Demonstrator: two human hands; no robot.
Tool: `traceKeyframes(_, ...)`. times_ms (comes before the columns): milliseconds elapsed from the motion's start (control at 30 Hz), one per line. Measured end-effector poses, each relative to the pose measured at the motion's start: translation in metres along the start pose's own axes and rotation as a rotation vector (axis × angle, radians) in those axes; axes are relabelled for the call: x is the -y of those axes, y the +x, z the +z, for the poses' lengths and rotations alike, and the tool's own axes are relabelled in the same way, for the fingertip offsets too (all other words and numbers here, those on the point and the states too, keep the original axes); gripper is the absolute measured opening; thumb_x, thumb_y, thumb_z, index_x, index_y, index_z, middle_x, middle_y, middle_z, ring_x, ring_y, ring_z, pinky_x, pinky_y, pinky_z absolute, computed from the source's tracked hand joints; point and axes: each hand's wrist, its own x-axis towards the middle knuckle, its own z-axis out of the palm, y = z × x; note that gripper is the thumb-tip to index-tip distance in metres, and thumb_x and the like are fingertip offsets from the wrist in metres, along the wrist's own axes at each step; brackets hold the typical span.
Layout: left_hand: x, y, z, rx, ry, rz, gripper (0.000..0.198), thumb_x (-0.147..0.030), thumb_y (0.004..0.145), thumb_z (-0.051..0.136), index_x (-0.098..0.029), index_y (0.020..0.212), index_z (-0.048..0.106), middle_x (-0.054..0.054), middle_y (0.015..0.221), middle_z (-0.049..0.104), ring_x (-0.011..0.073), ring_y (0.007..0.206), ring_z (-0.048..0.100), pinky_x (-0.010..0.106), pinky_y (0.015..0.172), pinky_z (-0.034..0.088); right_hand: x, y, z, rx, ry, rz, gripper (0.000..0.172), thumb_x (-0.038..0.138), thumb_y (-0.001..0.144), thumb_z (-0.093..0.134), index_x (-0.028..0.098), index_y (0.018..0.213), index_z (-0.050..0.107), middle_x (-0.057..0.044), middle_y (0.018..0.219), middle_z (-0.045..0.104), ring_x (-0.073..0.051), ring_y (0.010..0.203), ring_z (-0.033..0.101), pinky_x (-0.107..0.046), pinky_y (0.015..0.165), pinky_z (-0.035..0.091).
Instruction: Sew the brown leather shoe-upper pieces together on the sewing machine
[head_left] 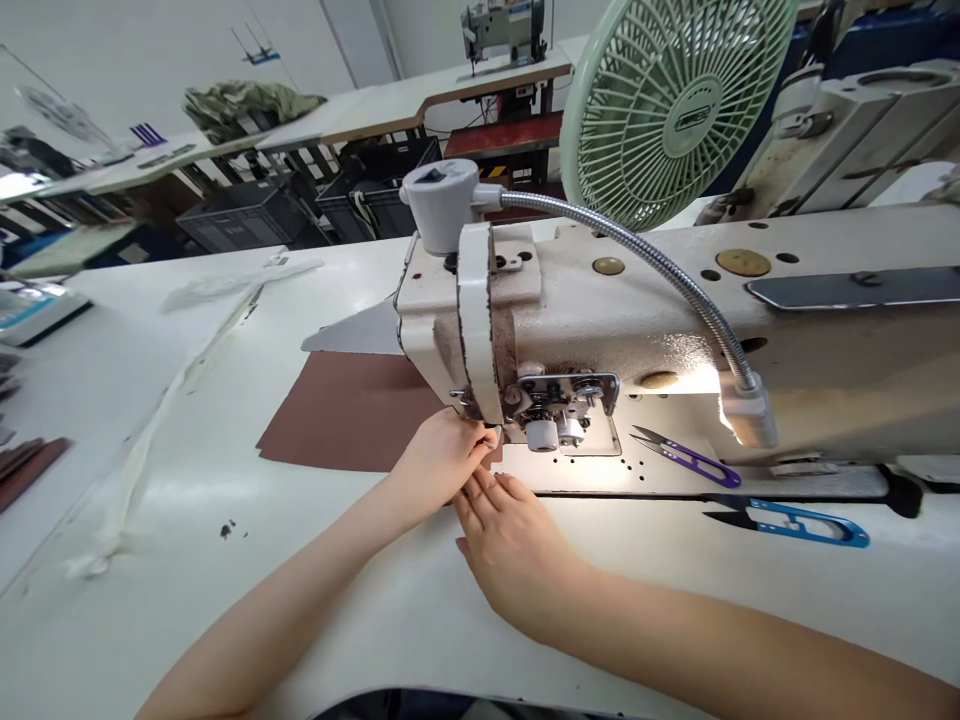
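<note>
A brown fabric piece (345,415) lies flat on the white table, its right end under the head of the sewing machine (480,320). My left hand (442,455) is beside the needle area at the fabric's right end, its fingers closed in a pinch; what they grip is too small to name. My right hand (510,550) lies just below and to the right, palm down with its fingers stretched out and their tips close to my left hand. A grey piece (356,332) sits behind the brown fabric.
Purple thread snips (694,460) lie on the machine bed and blue snips (814,523) near its front edge. A lamp (750,412) on a bendable arm lights the bed. A green fan (682,110) stands behind. Brown pieces (30,470) lie at the left edge.
</note>
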Motion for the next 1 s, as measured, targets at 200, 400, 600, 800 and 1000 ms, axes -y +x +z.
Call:
traceKeyframes(200,0.0,0.004,0.009,-0.022,-0.054,-0.049,0.025,-0.01,0.073,0.044,-0.019,0.051,0.035,-0.001,0.053,0.054,0.0159,0.059,0.056,0.024,0.058,0.038,0.001,0.009,-0.001,0.026,-0.066,0.023,0.044,0.031,0.092,0.044,-0.001,0.118,0.058,-0.022,0.114,0.063,-0.033,0.115,0.052,-0.042,0.088,0.042)
traceKeyframes(400,0.003,0.008,0.017,-0.088,0.015,-0.066,0.029,-0.011,0.075,0.041,-0.019,0.05,0.031,0.0,0.049,0.05,0.0163,0.055,0.052,0.026,0.055,0.036,-0.007,0.016,-0.001,-0.04,-0.076,0.049,0.032,0.031,0.089,0.051,0.006,0.098,0.068,-0.015,0.092,0.07,-0.028,0.098,0.059,-0.038,0.085,0.043)
traceKeyframes(600,0.005,0.003,0.014,-0.113,0.012,0.031,0.028,-0.009,0.077,0.04,-0.018,0.051,0.033,0.001,0.054,0.05,0.016,0.061,0.051,0.025,0.056,0.036,-0.012,0.018,0.004,-0.071,-0.004,0.096,0.027,0.032,0.087,0.055,0.008,0.092,0.068,-0.013,0.09,0.069,-0.026,0.091,0.059,-0.037,0.085,0.044)
traceKeyframes(800,0.006,-0.007,0.003,-0.047,0.031,0.135,0.021,-0.008,0.078,0.044,-0.017,0.059,0.047,0.002,0.067,0.058,0.0178,0.074,0.053,0.027,0.064,0.038,-0.019,0.018,0.006,-0.089,0.081,0.115,0.019,0.029,0.086,0.056,0.013,0.089,0.067,-0.008,0.088,0.069,-0.023,0.089,0.059,-0.037,0.086,0.044)
traceKeyframes(1000,0.003,-0.009,-0.008,0.058,0.054,0.147,0.021,-0.008,0.081,0.041,-0.016,0.075,0.059,0.003,0.083,0.065,0.0185,0.078,0.054,0.029,0.065,0.04,-0.022,0.021,0.01,-0.161,0.116,0.139,0.025,0.032,0.088,0.053,0.012,0.094,0.066,-0.011,0.096,0.068,-0.026,0.097,0.056,-0.039,0.087,0.043)
